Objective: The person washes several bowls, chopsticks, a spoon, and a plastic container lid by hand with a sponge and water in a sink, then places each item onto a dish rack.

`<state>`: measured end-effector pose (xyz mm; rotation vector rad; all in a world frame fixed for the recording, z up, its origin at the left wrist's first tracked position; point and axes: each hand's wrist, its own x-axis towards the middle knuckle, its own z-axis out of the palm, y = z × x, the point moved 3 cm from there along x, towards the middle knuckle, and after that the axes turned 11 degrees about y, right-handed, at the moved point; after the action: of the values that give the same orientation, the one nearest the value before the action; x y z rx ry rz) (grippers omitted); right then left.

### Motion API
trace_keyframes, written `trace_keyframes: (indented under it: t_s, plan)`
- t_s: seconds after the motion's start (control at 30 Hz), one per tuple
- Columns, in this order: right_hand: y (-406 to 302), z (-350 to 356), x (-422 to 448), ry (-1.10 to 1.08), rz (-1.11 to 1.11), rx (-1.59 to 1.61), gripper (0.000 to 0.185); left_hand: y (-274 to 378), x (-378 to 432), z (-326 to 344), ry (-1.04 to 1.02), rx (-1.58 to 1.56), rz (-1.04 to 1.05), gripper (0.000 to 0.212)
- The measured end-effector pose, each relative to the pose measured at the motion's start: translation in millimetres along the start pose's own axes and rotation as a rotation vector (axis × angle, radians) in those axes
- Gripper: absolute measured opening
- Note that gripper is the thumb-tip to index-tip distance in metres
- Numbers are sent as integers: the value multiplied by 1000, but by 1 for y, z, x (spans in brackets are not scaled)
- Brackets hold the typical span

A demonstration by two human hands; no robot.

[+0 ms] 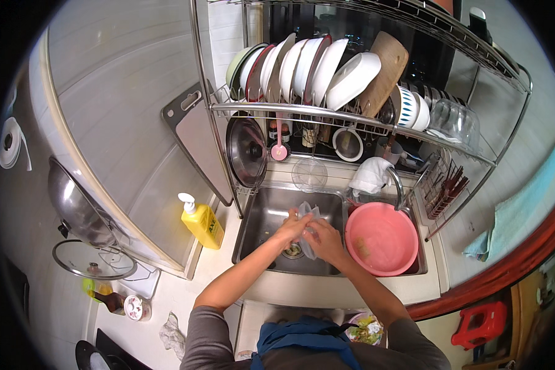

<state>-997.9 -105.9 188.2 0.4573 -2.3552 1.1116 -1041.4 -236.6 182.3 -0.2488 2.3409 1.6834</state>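
Note:
Both hands are together over the left basin of the stainless-steel sink point(268, 203). A crumpled piece of translucent plastic point(308, 249), perhaps a bag, is between them. My left hand point(294, 228) grips its upper left side, with the fingers reaching across the front. From the right, my right hand point(324, 238) pinches it with thumb and fingers. The hands cover its middle. Beneath the plastic, the drain strainer point(292, 251) holds some scraps. In the right basin, beside my right hand, a pink plastic basin point(381, 238) holds water and a brownish thing point(362, 248).
Above the sink stands a metal dish rack point(300, 110) with plates, bowls and a wooden cutting board point(386, 69). The faucet point(397, 187) curves over the pink basin. A yellow pump bottle point(203, 226) stands left of the sink. A rag point(172, 335) lies on the counter.

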Motion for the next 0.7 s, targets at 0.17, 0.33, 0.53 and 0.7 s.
trace_keyframes:
  t_s: [0.17, 0.33, 0.53, 0.7]
  plan:
    - [-17, -1, -4, -32, -47, -210, 26, -6, 2, 5, -139, -226, -22, 80]
    - [44, -27, 10, -42, 117, 151, 22, 20, -3, -31, -77, 23, 307, 56]
    - [41, -91, 4, -109, 195, -44, 16, 175, -18, -164, 953, 404, 1271, 9]
    - [39, -103, -5, -158, 349, 271, 16, 248, -4, -216, 1183, 696, 1222, 14]
